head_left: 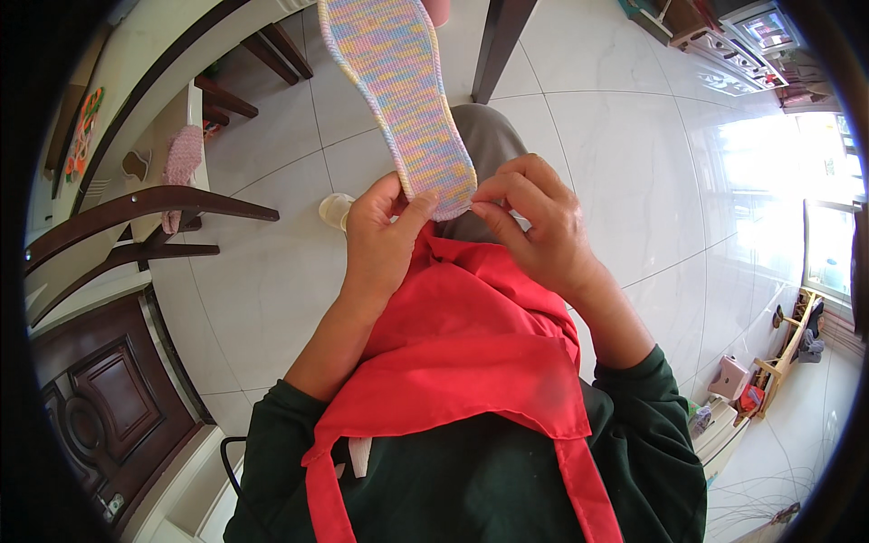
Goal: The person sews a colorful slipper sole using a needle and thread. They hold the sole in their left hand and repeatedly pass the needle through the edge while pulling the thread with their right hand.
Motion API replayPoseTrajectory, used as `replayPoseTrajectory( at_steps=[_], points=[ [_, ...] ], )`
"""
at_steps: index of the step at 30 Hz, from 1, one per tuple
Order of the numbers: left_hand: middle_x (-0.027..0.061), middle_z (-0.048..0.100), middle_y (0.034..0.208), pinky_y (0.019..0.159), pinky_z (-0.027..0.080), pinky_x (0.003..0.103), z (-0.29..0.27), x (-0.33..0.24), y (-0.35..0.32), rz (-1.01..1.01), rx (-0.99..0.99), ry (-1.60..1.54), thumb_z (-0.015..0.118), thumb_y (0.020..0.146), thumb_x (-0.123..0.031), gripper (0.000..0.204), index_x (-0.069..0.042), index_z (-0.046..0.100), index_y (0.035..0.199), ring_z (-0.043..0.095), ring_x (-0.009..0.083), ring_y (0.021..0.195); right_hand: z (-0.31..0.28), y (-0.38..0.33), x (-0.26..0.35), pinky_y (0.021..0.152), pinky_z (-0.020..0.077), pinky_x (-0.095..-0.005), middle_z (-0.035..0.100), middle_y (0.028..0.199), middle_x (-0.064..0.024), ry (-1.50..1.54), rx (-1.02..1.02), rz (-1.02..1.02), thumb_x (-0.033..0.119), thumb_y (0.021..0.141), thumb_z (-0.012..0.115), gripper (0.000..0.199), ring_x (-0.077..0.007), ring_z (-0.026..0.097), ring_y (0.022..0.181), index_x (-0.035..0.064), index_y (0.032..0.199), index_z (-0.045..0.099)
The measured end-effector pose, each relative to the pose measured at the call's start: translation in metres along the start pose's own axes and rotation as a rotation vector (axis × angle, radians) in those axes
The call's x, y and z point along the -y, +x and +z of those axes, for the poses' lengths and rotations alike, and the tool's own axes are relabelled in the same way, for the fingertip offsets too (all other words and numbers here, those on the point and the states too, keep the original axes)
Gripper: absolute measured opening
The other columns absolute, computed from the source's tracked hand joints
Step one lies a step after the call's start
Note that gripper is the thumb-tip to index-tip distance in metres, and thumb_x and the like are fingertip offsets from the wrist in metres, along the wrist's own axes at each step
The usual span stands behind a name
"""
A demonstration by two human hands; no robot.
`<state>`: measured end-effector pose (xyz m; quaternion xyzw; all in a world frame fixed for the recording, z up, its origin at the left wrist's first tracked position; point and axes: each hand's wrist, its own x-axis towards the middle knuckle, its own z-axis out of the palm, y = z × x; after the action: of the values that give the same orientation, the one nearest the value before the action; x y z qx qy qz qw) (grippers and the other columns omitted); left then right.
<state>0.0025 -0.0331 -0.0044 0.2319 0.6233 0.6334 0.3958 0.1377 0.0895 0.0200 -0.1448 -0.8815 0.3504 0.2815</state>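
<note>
A knitted insole (398, 109) in pink, yellow and blue, with a pale corded edge, stretches away from me above my lap. Its near rounded end is gripped by my left hand (385, 226), thumb on top and the other fingers beneath. At the right side of that end, my right hand (539, 217) is closed in a pinch, thumb and forefinger meeting at the corded edge. Whatever lies between those fingertips is too small to make out. Below both hands, a red apron (462, 317) covers my lap and front.
A dark wooden chair (181, 199) stands at the left near a table (163, 68). On a shelf there hangs pink knitted cloth (184, 154). A dark table leg (502, 45) rises ahead. Pale floor tiles (625, 163) spread to the right, with a wooden rack (787, 353) beyond.
</note>
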Motion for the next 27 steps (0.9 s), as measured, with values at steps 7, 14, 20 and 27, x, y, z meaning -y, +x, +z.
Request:
replayPoseTrajectory(
  at_steps=[7, 14, 20, 27],
  points=[
    [0.0053, 0.065, 0.093, 0.077, 0.048, 0.023, -0.001, -0.001, -0.002, -0.027, 0.004, 0.014, 0.057, 0.087, -0.006, 0.02, 0.003, 0.062, 0.104, 0.059, 0.0084, 0.084, 0.009, 0.005, 0.0, 0.066, 0.0456, -0.0348, 0.052, 0.084, -0.0069, -0.215, -0.037, -0.273, 0.003, 0.069, 0.062, 0.013, -0.0236, 0.055, 0.074, 0.0033, 0.081, 0.056],
    [0.0057, 0.064, 0.094, 0.077, 0.048, 0.023, -0.001, -0.005, -0.004, -0.06, 0.012, -0.086, 0.056, 0.088, -0.005, 0.02, 0.004, 0.061, 0.105, 0.059, 0.0083, 0.084, 0.014, 0.004, -0.001, 0.062, 0.0448, -0.0335, 0.054, 0.082, -0.0085, -0.17, -0.024, -0.273, -0.003, 0.07, 0.063, 0.014, -0.0253, 0.053, 0.072, 0.003, 0.081, 0.057],
    [0.0055, 0.064, 0.093, 0.077, 0.048, 0.023, -0.002, -0.004, -0.005, -0.052, 0.008, -0.093, 0.056, 0.087, -0.005, 0.02, 0.004, 0.061, 0.104, 0.058, 0.0078, 0.083, 0.016, 0.002, 0.001, 0.063, 0.045, -0.0339, 0.053, 0.082, -0.0084, -0.182, 0.005, -0.25, -0.002, 0.071, 0.063, 0.012, -0.0254, 0.053, 0.071, 0.0032, 0.081, 0.057],
    [0.0046, 0.065, 0.084, 0.07, 0.046, 0.025, -0.002, 0.006, -0.004, 0.115, -0.08, 0.127, 0.059, 0.086, -0.006, 0.016, 0.001, 0.063, 0.099, 0.057, 0.0091, 0.075, 0.019, -0.007, 0.012, 0.065, 0.0465, -0.0368, 0.052, 0.083, -0.008, -0.211, 0.023, -0.028, 0.004, 0.075, 0.06, 0.008, -0.0268, 0.056, 0.075, 0.0044, 0.082, 0.057]
  ],
)
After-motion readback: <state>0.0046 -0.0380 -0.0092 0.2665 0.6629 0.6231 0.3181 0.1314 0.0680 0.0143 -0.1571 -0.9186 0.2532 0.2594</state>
